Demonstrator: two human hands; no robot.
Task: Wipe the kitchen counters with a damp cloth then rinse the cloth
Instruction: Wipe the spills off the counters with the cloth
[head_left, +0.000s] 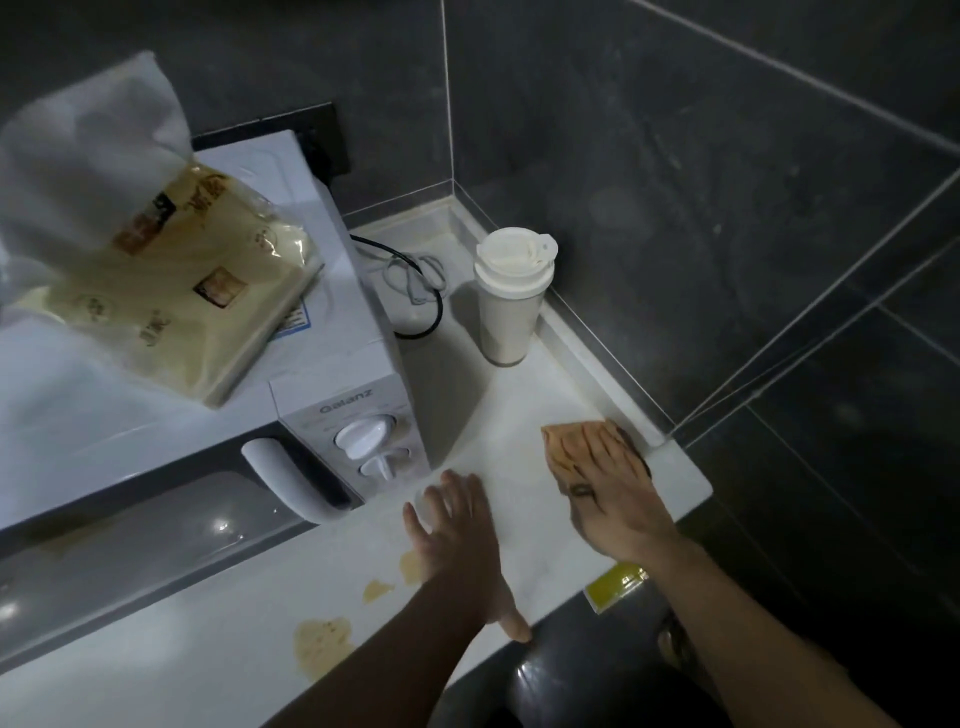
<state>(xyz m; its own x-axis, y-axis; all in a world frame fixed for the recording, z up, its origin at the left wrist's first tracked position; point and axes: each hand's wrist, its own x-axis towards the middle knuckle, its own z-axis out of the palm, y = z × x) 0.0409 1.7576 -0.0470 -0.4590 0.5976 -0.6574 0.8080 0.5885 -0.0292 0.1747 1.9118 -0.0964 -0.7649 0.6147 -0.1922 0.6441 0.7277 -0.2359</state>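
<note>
An orange cloth (563, 441) lies flat on the white counter (514, 415) near its right end, beside the raised back rim. My right hand (618, 499) presses on the cloth with straight fingers spread over it. My left hand (457, 525) rests flat on the counter to the left of it, fingers straight, holding nothing. Several yellowish stains (322, 642) mark the counter near my left forearm.
A white microwave (358, 431) stands at the left with a bag of food (176, 291) on top. A white lidded cup (511, 296) and coiled cables (415, 280) sit in the back corner. Dark tiled walls (675, 182) close off the back and right.
</note>
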